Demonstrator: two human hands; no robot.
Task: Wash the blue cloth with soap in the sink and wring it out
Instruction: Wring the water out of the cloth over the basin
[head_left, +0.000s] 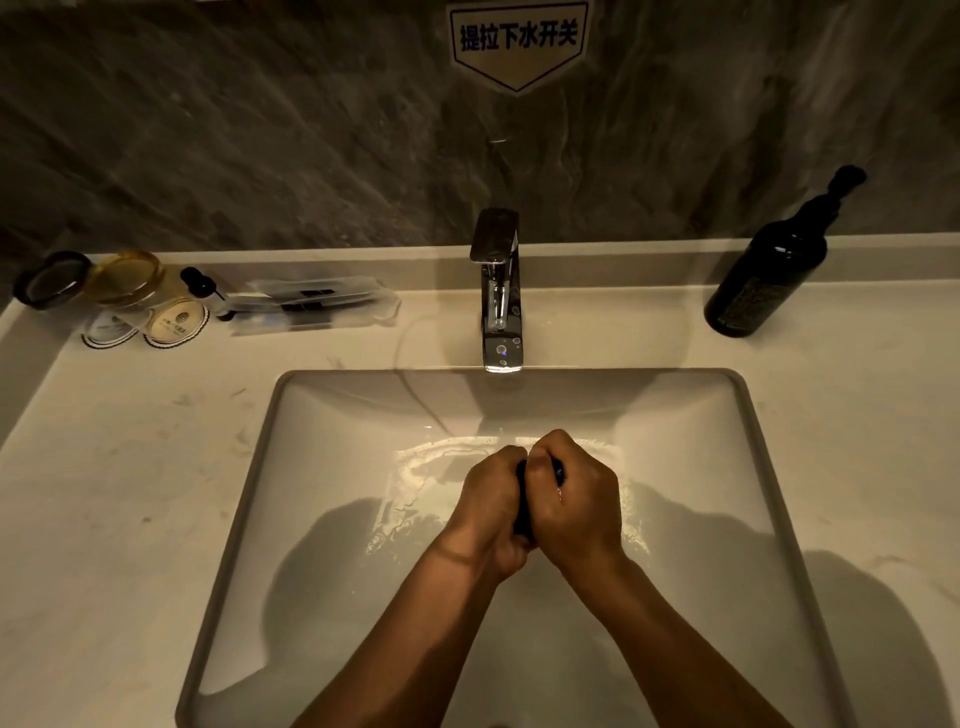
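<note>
From the head view, the left hand (491, 501) and right hand (574, 501) are pressed together over the middle of the sink (270, 519), both curled tightly around the blue cloth (522, 512), which shows only as a dark strip between them. The faucet (498, 291) stands behind the basin, and a dark bottle (769, 270) sits on the counter (130, 493) at the far right.

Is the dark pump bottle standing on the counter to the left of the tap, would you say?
No, the dark pump bottle stands upright on the counter to the right of the tap.
</note>
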